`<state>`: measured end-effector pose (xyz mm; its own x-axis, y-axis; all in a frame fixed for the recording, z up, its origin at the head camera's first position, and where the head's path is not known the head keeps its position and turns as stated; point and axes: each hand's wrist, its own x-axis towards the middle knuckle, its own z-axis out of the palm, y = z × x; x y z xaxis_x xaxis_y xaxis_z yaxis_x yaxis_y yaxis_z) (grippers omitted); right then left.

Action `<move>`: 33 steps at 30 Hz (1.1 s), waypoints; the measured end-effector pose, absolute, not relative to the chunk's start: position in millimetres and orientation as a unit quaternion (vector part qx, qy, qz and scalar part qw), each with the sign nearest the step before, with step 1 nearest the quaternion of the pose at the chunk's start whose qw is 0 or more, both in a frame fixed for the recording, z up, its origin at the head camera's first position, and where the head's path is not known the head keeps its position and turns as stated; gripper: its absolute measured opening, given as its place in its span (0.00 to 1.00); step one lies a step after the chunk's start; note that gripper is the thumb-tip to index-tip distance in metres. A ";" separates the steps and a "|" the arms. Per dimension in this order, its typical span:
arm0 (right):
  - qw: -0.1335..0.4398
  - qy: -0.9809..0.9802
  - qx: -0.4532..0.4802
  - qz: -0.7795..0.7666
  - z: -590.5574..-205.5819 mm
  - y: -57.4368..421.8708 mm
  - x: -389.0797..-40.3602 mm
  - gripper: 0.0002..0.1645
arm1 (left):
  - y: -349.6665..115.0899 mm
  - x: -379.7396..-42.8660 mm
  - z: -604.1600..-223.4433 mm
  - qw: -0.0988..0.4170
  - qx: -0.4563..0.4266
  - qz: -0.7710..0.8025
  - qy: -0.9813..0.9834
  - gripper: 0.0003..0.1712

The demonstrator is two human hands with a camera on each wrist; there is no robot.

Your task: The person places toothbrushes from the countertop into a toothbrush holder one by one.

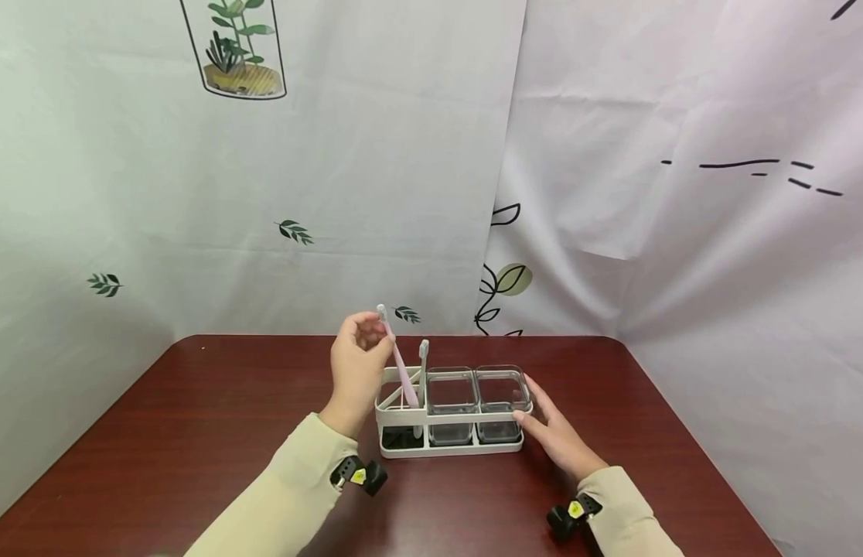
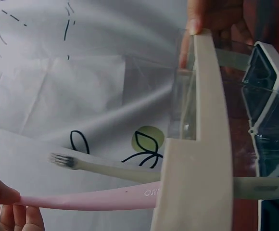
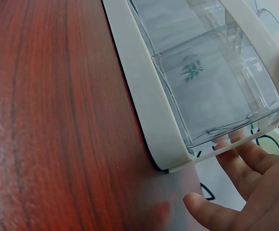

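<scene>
Mid-frame, a slim, smooth pink plastic toothbrush (image 1: 401, 369) and matt white plastic compartmented rack (image 1: 451, 418); below, glossy red-brown wood-grained tabletop (image 1: 216, 433).

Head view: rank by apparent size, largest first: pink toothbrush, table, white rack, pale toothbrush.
1. table
2. white rack
3. pink toothbrush and pale toothbrush: too alike to rank; the rack's rail hides part of the pale one.

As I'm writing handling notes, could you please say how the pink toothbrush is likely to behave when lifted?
Probably stiff: the pink toothbrush shows no sag along its handle. Likely light, being slim. It might swivel, since the left grip pinches it near the upper end.
</scene>
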<state>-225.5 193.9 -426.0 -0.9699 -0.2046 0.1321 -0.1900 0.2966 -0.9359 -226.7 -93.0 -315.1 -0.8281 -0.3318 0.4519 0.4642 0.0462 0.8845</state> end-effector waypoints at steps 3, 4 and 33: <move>0.007 0.806 -0.122 -0.579 -427.3 193.8 -226.0 0.43 | -90.7 -226.0 -319.3 0.285 -0.055 -0.684 -0.669 0.17; 0.007 0.807 -0.121 -0.578 -427.3 193.8 -226.0 0.43 | -89.9 -226.1 -320.5 0.283 -0.056 -0.682 -0.672 0.17; 0.004 0.799 -0.139 -0.585 -427.3 192.5 -225.5 0.42 | -84.1 -226.3 -348.3 0.244 -0.074 -0.620 -0.742 0.15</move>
<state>-225.5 192.5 -427.3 -0.9611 -0.2274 0.1567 -0.2182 0.2776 -0.9356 -226.3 -84.1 -348.3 -0.8699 -0.1935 0.4537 0.4123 0.2198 0.8841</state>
